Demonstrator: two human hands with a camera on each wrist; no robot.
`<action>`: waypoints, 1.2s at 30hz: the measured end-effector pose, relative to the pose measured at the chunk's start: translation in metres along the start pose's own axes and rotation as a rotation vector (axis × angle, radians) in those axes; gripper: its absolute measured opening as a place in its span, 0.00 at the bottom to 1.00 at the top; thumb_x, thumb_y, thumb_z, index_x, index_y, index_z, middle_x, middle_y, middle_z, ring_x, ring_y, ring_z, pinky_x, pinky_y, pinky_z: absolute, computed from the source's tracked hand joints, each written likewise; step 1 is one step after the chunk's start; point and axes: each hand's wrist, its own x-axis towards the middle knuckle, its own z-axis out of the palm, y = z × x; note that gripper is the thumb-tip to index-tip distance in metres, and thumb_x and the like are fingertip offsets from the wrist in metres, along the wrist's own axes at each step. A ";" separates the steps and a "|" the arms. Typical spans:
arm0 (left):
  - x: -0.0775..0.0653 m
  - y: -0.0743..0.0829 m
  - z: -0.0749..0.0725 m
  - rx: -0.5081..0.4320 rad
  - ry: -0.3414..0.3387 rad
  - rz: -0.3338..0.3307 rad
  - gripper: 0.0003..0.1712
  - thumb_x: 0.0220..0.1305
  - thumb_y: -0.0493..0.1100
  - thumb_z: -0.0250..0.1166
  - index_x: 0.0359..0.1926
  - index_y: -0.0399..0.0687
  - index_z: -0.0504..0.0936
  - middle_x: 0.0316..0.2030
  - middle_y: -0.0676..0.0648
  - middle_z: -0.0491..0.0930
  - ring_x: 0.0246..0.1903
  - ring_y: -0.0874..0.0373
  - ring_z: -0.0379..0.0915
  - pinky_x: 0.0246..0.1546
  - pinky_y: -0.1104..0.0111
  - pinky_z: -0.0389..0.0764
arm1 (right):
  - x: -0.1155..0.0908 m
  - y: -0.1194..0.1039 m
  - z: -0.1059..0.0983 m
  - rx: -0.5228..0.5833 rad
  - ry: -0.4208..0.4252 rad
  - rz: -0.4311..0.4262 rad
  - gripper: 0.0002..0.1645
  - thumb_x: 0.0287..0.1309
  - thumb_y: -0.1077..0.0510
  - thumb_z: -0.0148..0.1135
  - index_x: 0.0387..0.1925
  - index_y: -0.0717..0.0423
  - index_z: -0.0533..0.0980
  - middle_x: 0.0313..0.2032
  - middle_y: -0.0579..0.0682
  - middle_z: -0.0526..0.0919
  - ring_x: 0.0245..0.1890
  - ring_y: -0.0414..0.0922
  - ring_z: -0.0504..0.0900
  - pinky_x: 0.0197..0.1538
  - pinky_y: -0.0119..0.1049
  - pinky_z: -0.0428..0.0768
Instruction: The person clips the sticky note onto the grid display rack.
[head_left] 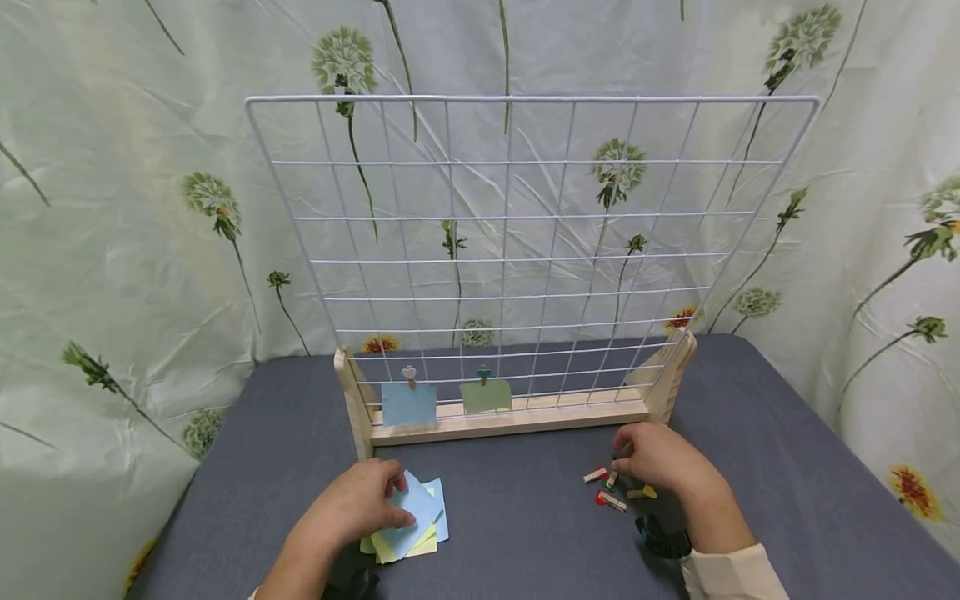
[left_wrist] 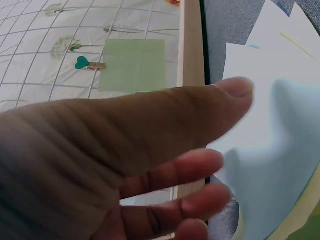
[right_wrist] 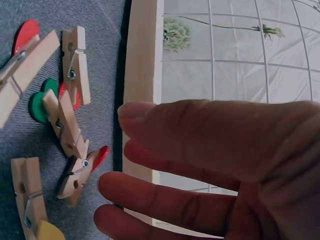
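My left hand (head_left: 358, 498) hovers over a loose stack of blue and yellow paper notes (head_left: 417, 505), thumb and fingers apart. In the left wrist view its thumb overlaps the top blue sheet (left_wrist: 260, 130), with nothing pinched. Beside a small pile of wooden clothespins (head_left: 613, 502), my right hand (head_left: 660, 457) has its fingers loosely bent and holds nothing. Up close, the right wrist view shows clothespins (right_wrist: 75, 65) with red, green and yellow decorations. On the wire grid hang a blue note (head_left: 408, 406) and a green note (head_left: 486, 397), each under a heart-topped clothespin (head_left: 484, 374).
A white wire grid (head_left: 507, 217) stands upright in a wooden base (head_left: 517, 423) across the back of the dark table (head_left: 517, 517). Behind it hangs a pale curtain (head_left: 135, 275) printed with flowers. Dark wrist straps (head_left: 663, 538) sit below both hands.
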 end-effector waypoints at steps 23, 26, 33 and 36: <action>0.000 0.003 0.002 0.127 -0.050 -0.132 0.26 0.38 0.45 0.87 0.34 0.48 0.78 0.34 0.48 0.77 0.32 0.53 0.70 0.35 0.59 0.73 | 0.004 -0.002 0.008 -0.015 0.020 -0.014 0.12 0.53 0.58 0.75 0.37 0.58 0.82 0.34 0.52 0.88 0.32 0.45 0.83 0.36 0.42 0.80; 0.001 0.002 0.003 0.124 -0.058 -0.155 0.27 0.38 0.46 0.87 0.35 0.48 0.79 0.34 0.47 0.77 0.33 0.53 0.70 0.35 0.58 0.74 | 0.004 -0.001 0.009 -0.014 0.027 -0.014 0.12 0.52 0.58 0.76 0.36 0.58 0.82 0.34 0.51 0.88 0.31 0.44 0.82 0.35 0.42 0.79; 0.004 0.001 0.002 0.121 -0.071 -0.194 0.30 0.37 0.48 0.88 0.39 0.46 0.80 0.36 0.46 0.78 0.35 0.52 0.73 0.37 0.55 0.76 | 0.006 0.002 0.013 -0.033 0.057 -0.033 0.11 0.50 0.59 0.77 0.34 0.57 0.82 0.31 0.49 0.87 0.29 0.43 0.80 0.34 0.41 0.78; 0.003 0.000 0.002 0.119 -0.066 -0.189 0.31 0.37 0.48 0.88 0.39 0.46 0.79 0.36 0.46 0.79 0.34 0.52 0.73 0.37 0.56 0.76 | 0.007 0.003 0.015 -0.036 0.070 -0.044 0.11 0.48 0.60 0.77 0.32 0.56 0.81 0.28 0.48 0.86 0.28 0.42 0.79 0.33 0.40 0.77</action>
